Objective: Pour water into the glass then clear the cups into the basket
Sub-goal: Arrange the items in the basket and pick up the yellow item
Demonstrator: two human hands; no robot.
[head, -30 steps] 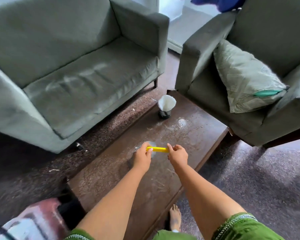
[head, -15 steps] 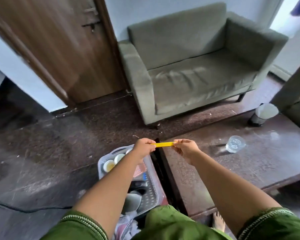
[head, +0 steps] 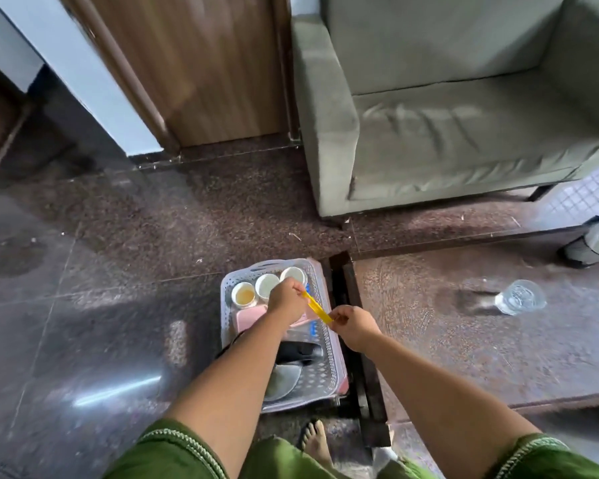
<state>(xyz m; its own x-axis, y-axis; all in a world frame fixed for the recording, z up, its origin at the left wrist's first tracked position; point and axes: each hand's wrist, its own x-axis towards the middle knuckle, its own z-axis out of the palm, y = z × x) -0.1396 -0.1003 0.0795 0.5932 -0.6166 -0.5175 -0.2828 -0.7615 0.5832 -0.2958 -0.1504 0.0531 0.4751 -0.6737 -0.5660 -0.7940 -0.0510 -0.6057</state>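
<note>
A white perforated basket (head: 327,361) stands on the dark floor beside the low brown table (head: 464,347). Three white cups (head: 267,285) sit in its far end, one with brownish liquid. A black jug-like vessel (head: 298,352) and a pink item (head: 248,316) also lie inside. My left hand (head: 286,299) and right hand (head: 351,324) hover over the basket, each pinching one end of a yellow strip (head: 317,307). A clear glass (head: 519,299) stands on the table to the right.
A grey-green sofa (head: 446,126) stands behind the table, next to a wooden door (head: 194,63). A dark container with a pale top (head: 595,243) sits at the table's far right edge. My bare foot (head: 313,440) is below the basket.
The view has swung left and down from the table to the basket. Both hands, still holding the yellow strip, are now over the basket; the strip is tilted, with its left end higher.
</note>
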